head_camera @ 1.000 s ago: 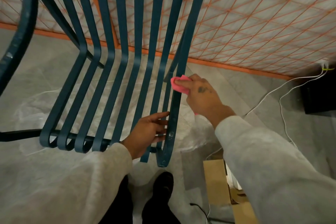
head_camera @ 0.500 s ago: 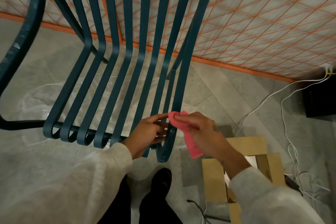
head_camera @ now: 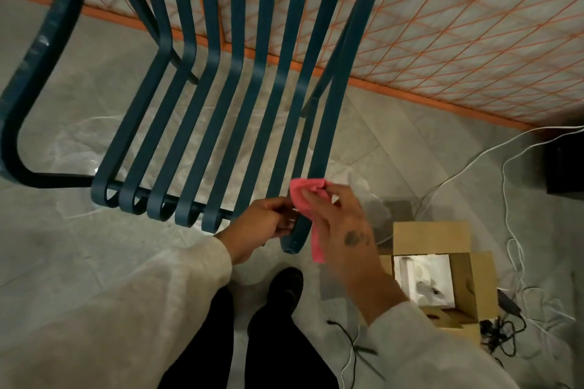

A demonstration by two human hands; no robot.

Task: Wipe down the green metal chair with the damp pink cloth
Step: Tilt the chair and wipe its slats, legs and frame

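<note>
The right fingers (head_camera: 311,196) and thumb pinch the pink cloth (head_camera: 303,208) against the rightmost slat of the green chair (head_camera: 243,123), just above its curled front end. A tail of cloth hangs beside that end. A second ago the same grip sat high on this slat, near the seat's bend, so the right hand (head_camera: 343,227) has slid down its length. The left fingers (head_camera: 284,224) curl at the neighbouring slat's front end, and the left hand (head_camera: 262,226) stays where it was. An open cardboard box (head_camera: 461,240) sits just right of the hands.
</note>
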